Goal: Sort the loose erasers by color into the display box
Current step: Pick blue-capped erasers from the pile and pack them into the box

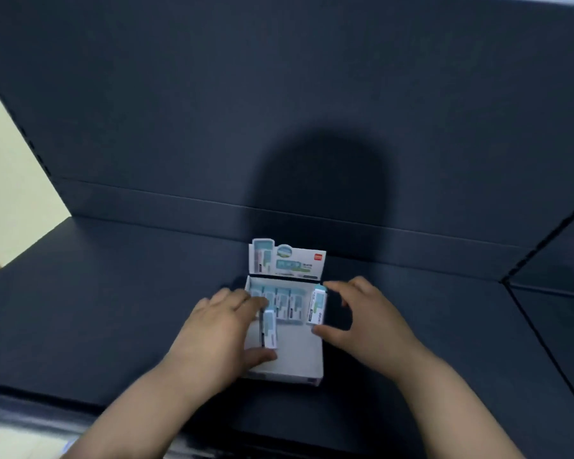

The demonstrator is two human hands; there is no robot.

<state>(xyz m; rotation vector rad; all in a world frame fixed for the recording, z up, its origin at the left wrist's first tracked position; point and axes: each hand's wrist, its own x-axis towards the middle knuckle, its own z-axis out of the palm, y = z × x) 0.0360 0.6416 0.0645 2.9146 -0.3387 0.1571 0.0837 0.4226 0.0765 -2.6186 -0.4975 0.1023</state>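
Note:
A white display box with an upright printed header card sits on the dark surface. Several blue-sleeved erasers lie side by side in its far row. My left hand pinches one blue eraser between thumb and fingers, over the box's left side. My right hand holds another blue eraser end to end between forefinger and thumb, at the box's right wall. The near half of the box floor shows bare white.
The dark surface spreads wide around the box, with a dark upright panel behind it. A seam runs diagonally at the right. A pale wall shows at the left edge.

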